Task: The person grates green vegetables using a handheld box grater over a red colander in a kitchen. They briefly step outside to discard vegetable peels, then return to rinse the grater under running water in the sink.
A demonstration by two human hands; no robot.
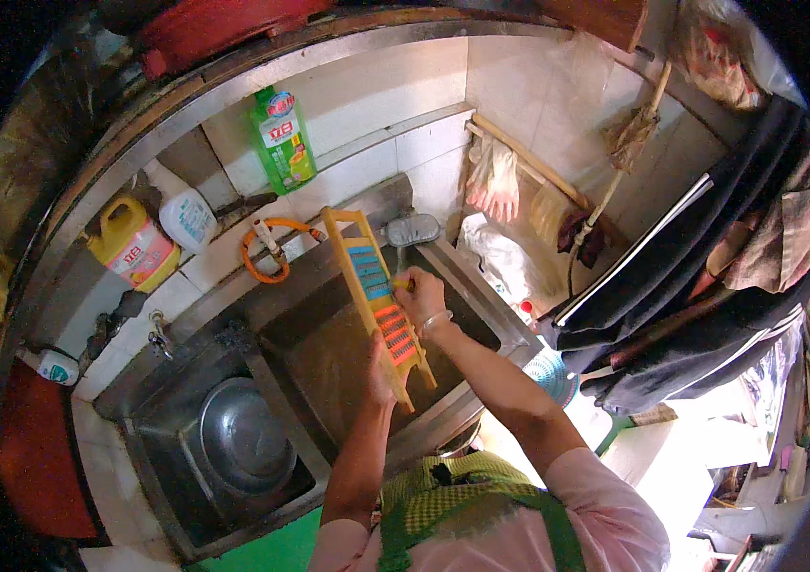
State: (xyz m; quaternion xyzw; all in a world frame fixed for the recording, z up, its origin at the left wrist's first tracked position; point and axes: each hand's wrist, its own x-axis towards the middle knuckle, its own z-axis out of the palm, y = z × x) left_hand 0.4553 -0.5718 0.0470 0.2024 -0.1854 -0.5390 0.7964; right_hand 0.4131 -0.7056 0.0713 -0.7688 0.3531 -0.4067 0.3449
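Observation:
A wooden-framed abacus-like toy or grater board [370, 286], with blue and orange ridged panels, is tilted over the right basin of a steel double sink [319, 357]. My left hand [381, 375] grips its lower left side rail. Over the board's right edge, my right hand [421, 297] is closed around a small yellow-handled object [402, 283], whose far end is hidden. Water seems to run from the faucet [412, 230] just behind my right hand. I cannot tell the board's exact kind.
A metal basin [247, 436] sits in the left sink. Behind stand a green detergent bottle [283, 143], a yellow jug [134, 247] and a white bottle [187, 214]; an orange hose [251, 264] is coiled nearby. Rubber gloves [496, 179] and dark cloths [676, 286] hang right.

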